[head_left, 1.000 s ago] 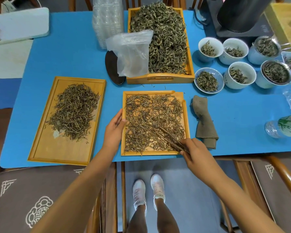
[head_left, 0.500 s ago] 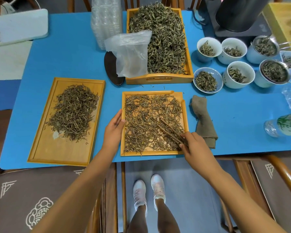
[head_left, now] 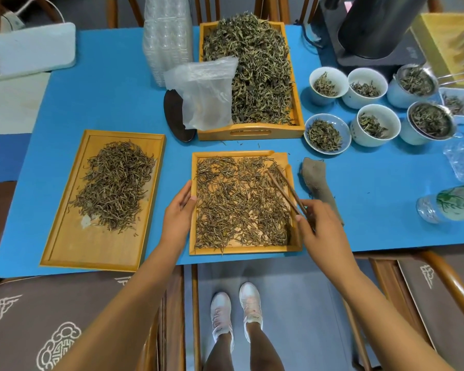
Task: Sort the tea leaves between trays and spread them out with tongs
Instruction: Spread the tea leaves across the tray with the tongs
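Note:
A square wooden tray (head_left: 243, 250) lies at the table's front edge, covered with a thin layer of dark tea leaves (head_left: 239, 202). My left hand (head_left: 178, 212) holds its left rim, thumb on the rim. My right hand (head_left: 320, 226) grips dark wooden tongs (head_left: 284, 190), whose tips reach over the leaves near the tray's far right corner. To the left, a long wooden tray (head_left: 73, 245) carries a heap of tea leaves (head_left: 115, 183). Behind, a deep handled tray (head_left: 252, 132) is piled with greener leaves (head_left: 252, 68).
A grey folded cloth (head_left: 318, 186) lies right of the square tray. Several white cups with leaves (head_left: 373, 124) stand at the right, with a glass bottle (head_left: 447, 203). A plastic bag (head_left: 204, 92) leans on the deep tray beside a dark scoop (head_left: 174, 116) and stacked plastic containers (head_left: 166, 36).
My right hand has moved up along the tray's right side, swinging the tongs' tips from the lower middle of the leaves to the far right corner. My left hand has stayed on the rim.

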